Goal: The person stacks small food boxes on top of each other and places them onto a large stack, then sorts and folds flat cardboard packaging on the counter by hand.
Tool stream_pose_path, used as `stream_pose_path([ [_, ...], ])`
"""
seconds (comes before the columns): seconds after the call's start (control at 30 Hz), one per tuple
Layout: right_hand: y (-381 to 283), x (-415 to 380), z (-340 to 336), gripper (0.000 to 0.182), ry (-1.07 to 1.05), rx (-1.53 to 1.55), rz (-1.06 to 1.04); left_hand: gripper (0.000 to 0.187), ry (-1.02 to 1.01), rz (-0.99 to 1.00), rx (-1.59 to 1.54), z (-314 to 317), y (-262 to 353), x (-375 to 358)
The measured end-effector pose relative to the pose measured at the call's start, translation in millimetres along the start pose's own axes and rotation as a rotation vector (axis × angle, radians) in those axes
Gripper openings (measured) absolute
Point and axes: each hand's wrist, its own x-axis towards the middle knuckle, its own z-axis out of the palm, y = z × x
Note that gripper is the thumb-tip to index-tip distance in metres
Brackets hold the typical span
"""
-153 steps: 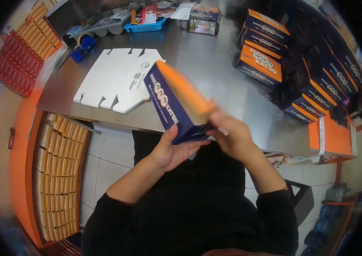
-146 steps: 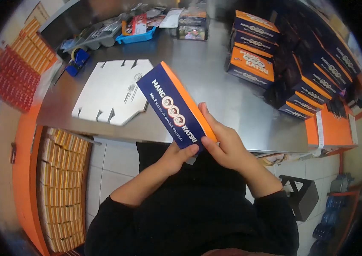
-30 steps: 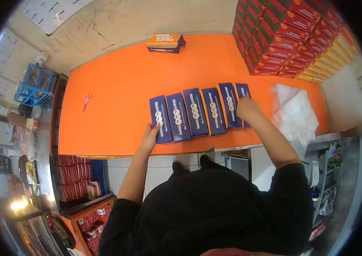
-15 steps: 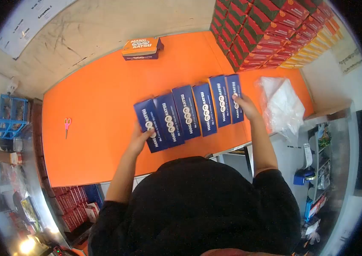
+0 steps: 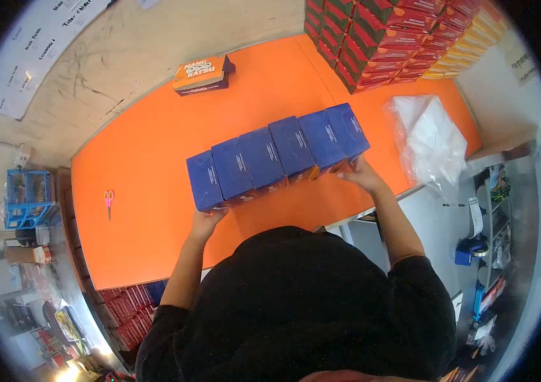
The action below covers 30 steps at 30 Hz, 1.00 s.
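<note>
Several dark blue cardboard boxes [image 5: 264, 158] stand side by side in a slanted row over the orange table, their plain blue ends with small white print facing up. Orange parts show low on the near side of some boxes. My left hand [image 5: 208, 223] grips the near lower corner of the leftmost box, its fingers partly hidden. At the other end my right hand [image 5: 361, 176] holds the near side of the rightmost box, thumb towards the row. Between them the boxes are pressed together with slightly uneven tops.
An orange and blue box [image 5: 201, 75] lies at the back of the orange table [image 5: 136, 172]. Pink-handled scissors [image 5: 109, 205] lie on the left. Stacked red boxes [image 5: 378, 48] rise at the back right, near a clear plastic bag [image 5: 433, 143].
The row has been tipped, so the printed brand faces no longer point up and the plain ends do. Both hands have shifted down to the row's near side.
</note>
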Motion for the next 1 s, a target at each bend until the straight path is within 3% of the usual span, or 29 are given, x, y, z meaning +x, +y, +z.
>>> stream_pose_path([
  [0.1, -20.7, 13.7, 17.9, 0.090, 0.117, 0.027, 0.054, 0.051, 0.144, 0.095, -0.061, 2.3, 51.4, 22.7],
  [0.17, -38.9, 28.6, 20.3, 0.086, 0.157, 0.138, 0.072, 0.055, 0.240, 0.373, 0.203, 3.7, 129.7, 38.4],
  [0.27, -9.0, 72.0, 23.4, 0.082, 0.104, 0.297, -0.063, 0.060, 0.207, 0.597, 0.626, -3.5, 242.5, 59.8],
  [0.3, -17.3, 77.3, 30.1, 0.074, 0.115, 0.442, 0.189, 0.061, 0.196, 0.727, 0.761, 10.0, 284.4, 64.9],
  [0.4, 19.0, 126.2, 61.2, 0.052, 0.178, 0.817, 0.162, 0.062, 0.070, 0.749, 0.869, 54.9, 355.9, 99.0],
  [0.43, 40.4, 145.5, 68.3, 0.050, 0.206, 0.914, 0.206, 0.062, 0.073, 0.782, 0.894, 66.1, 366.9, 113.4],
  [0.5, 98.4, 191.4, 70.1, 0.047, 0.191, 1.250, 0.325, 0.066, 0.049, 0.613, 1.116, 84.9, 387.5, 153.6],
  [0.57, 61.0, 204.6, 65.2, 0.038, 0.205, 1.270, 0.102, 0.066, 0.024, 0.664, 1.175, 91.8, 395.9, 208.4],
  [0.6, 63.2, 224.9, 59.5, 0.038, 0.191, 1.277, 0.075, 0.067, -0.017, 0.650, 1.218, 96.1, 401.4, 229.0],
  [0.67, 70.3, 268.9, 48.7, 0.040, 0.237, 1.296, 0.216, 0.068, -0.021, 0.587, 1.196, 100.1, 414.0, 275.5],
  [0.73, 77.4, 311.4, 48.1, 0.041, 0.185, 1.373, 0.109, 0.068, -0.035, 0.511, 1.168, 98.5, 421.4, 312.9],
  [0.83, 75.2, 376.0, 34.9, 0.042, 0.254, 1.402, 0.038, 0.067, 0.016, 0.629, 1.259, 98.6, 431.8, 377.8],
  [1.0, 72.8, 438.4, 23.3, 0.054, 0.348, 1.348, -0.145, 0.070, -0.033, 0.568, 1.000, 82.1, 435.0, 458.9],
])
